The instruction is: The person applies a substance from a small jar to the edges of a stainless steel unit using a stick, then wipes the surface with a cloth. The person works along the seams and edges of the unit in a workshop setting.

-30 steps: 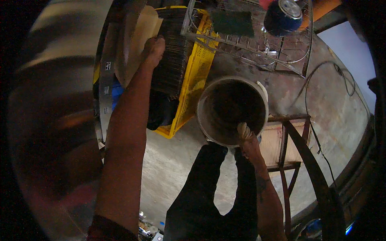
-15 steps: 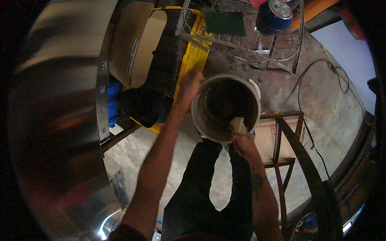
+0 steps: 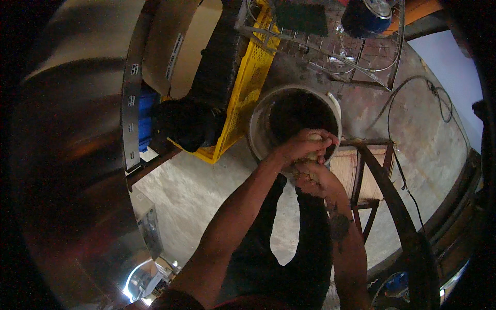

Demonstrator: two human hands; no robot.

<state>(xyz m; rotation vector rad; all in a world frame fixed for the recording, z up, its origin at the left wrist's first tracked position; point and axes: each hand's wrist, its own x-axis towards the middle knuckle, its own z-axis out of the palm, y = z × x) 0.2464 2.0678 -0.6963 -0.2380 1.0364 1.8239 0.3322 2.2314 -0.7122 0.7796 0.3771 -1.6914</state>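
Note:
My right hand (image 3: 314, 178) is closed around a pale, bunched cloth (image 3: 312, 155) at the near rim of a round, light-coloured bucket (image 3: 254, 121). Just above it, over the bucket's mouth, my left hand (image 3: 309, 145) has its fingers curled round the upper part of the same cloth. Most of the cloth is hidden by the fingers; only small pale bits show between the two hands. Inside, the bucket is dark, and its contents cannot be made out. My legs are on the near side of the bucket.
Left of the bucket stands a yellow plastic crate (image 3: 243, 98) with black material and cardboard (image 3: 188, 51). A wire rack (image 3: 356, 72) lies beyond. Close on the right is a metal frame (image 3: 380, 173); a dark cable (image 3: 390, 111) runs over the concrete floor. Large shiny metal fills the far left.
My left hand has come from beside the crate, left of the bucket, across to the cloth and closed on it. My right hand still holds the cloth near the rim.

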